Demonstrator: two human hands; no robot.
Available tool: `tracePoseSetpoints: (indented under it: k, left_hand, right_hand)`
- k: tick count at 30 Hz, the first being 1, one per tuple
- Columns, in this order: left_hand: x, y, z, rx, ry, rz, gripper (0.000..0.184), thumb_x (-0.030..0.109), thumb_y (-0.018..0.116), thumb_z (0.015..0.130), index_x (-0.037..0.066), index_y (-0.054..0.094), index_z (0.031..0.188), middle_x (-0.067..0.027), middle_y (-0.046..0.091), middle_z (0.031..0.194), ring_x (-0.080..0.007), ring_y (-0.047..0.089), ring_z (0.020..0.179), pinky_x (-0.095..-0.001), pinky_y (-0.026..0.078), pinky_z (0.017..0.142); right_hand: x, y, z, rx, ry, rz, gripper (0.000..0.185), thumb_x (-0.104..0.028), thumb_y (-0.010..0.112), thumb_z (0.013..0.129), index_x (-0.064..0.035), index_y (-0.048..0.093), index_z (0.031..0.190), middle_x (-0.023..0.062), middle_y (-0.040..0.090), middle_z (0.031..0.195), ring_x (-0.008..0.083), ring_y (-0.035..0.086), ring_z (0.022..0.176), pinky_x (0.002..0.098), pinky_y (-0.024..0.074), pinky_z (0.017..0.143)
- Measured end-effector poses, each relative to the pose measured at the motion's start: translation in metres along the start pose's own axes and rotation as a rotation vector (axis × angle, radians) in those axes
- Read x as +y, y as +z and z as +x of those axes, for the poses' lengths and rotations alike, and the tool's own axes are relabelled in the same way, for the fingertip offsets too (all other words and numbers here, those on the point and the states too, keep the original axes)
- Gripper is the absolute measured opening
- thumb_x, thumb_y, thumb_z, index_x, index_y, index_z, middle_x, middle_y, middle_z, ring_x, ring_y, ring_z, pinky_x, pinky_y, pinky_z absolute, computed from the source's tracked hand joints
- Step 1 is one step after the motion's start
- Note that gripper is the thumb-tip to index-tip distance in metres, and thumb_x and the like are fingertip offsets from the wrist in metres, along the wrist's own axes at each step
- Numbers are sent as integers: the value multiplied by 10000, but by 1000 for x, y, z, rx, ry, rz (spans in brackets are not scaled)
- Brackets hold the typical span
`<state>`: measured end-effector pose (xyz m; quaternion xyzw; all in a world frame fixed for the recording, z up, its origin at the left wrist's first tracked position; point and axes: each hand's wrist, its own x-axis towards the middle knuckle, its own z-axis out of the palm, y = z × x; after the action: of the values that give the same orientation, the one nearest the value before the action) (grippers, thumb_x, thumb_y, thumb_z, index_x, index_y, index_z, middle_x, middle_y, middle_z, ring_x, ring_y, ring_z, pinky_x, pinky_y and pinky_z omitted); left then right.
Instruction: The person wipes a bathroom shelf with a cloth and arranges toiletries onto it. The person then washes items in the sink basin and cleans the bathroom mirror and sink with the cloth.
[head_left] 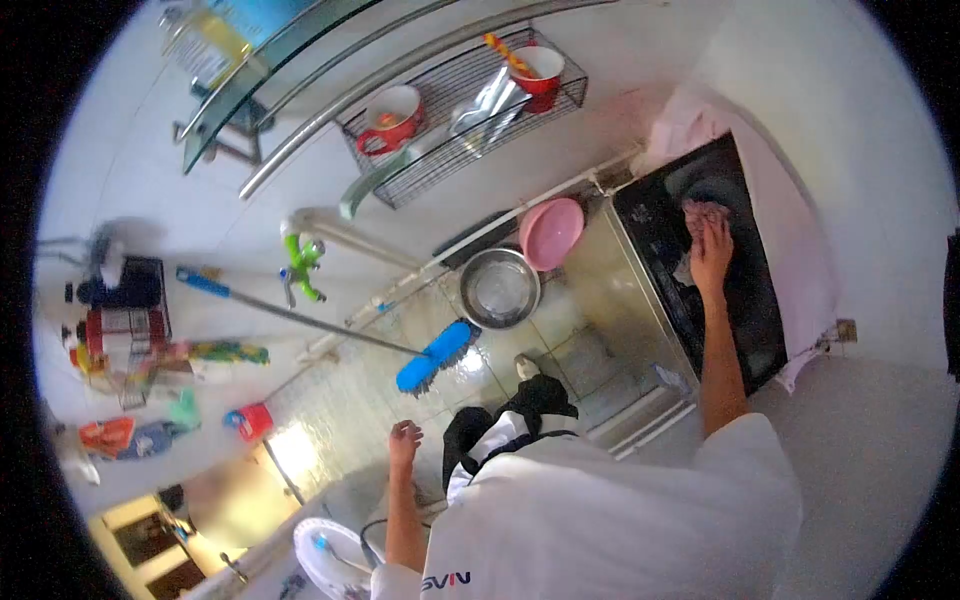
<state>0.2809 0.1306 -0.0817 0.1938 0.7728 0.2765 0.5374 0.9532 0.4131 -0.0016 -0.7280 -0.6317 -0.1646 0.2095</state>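
My right hand (711, 256) is closed on a crumpled reddish-pink cloth (706, 216), pressing it against a dark, glossy black panel (755, 310). Pale smears show on the panel around the cloth. My left hand (404, 441) hangs low at my left side, over the tiled floor. It is empty, with its fingers loosely bent and a little apart. The long-handled brush with a blue head (438, 358) is the nearest tool to it; the two do not touch.
A steel basin (500, 289) and a pink basin (552, 234) stand by the wall near a green tap (302, 262). Above them hangs a wire rack (465, 115) with red mugs. A glass shelf (250, 85) juts out at upper left. A white washbasin (328, 555) is behind my left arm.
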Motion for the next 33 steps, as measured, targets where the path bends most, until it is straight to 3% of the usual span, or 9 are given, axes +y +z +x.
tracePoseSetpoints:
  k: [6,10,12,14,18,20,25,29,33]
  left_hand:
    - [-57,-20,-7,78,-189,-193,310,239,534,901,53,512,1147,-121,642,927,-213,642,791,-313,501,615]
    - [-47,-6,-40,180,-129,-259,330,252,551,893,48,510,1149,-114,640,942,-205,637,823,-306,492,666]
    - [-53,-4,-56,225,-143,-320,334,260,555,893,49,512,1147,-113,639,936,-203,637,824,-305,490,666]
    - [-67,-4,-71,277,-159,-380,338,268,559,892,50,513,1146,-112,639,930,-200,636,825,-304,487,667]
    - [-127,-11,-108,382,-252,-513,325,277,553,895,47,522,1123,-101,638,933,-192,634,807,-305,491,653]
    - [-153,-16,-115,436,-316,-546,320,280,545,897,49,521,1117,-93,646,929,-197,639,806,-316,499,673]
    - [-180,-24,-120,576,-349,-777,290,250,536,896,39,518,1094,-96,643,922,-197,636,804,-314,500,670]
    - [-189,-50,-97,648,-302,-901,275,222,543,887,50,524,1101,-91,645,922,-182,638,765,-305,500,635]
    - [-198,-91,-65,653,-226,-1049,292,212,548,875,20,527,1095,-110,637,898,-174,623,725,-306,504,617]
  right_hand:
    - [-94,4,-10,-130,-270,403,302,-65,542,762,-29,596,1056,136,550,1180,384,459,1122,473,346,967]
    - [-131,-19,-53,-374,-549,444,63,-78,557,746,-30,589,771,116,588,937,358,497,932,461,402,802]
    - [-149,-17,-91,-550,-624,551,82,-91,547,740,-29,575,693,142,568,785,351,520,772,454,427,697]
    - [-153,3,-131,-956,-444,504,120,-92,549,765,9,598,722,175,615,768,337,572,698,422,455,667]
    - [-124,85,-208,-1245,-186,530,223,-190,528,806,-11,657,777,157,628,682,277,610,625,395,475,624]
    - [-90,133,-221,-1490,-306,175,285,-283,541,779,-35,680,760,120,621,628,243,590,568,384,473,587]
    - [-145,140,-197,-1453,-606,216,318,-312,529,761,-37,688,747,114,625,645,241,591,578,375,463,564]
    - [-278,150,-173,-1379,-967,74,295,-258,504,784,-31,692,766,126,645,695,223,614,647,353,466,597]
    - [-439,153,-185,-1319,-883,199,296,-232,487,811,-11,684,807,112,656,718,219,623,675,348,471,615]
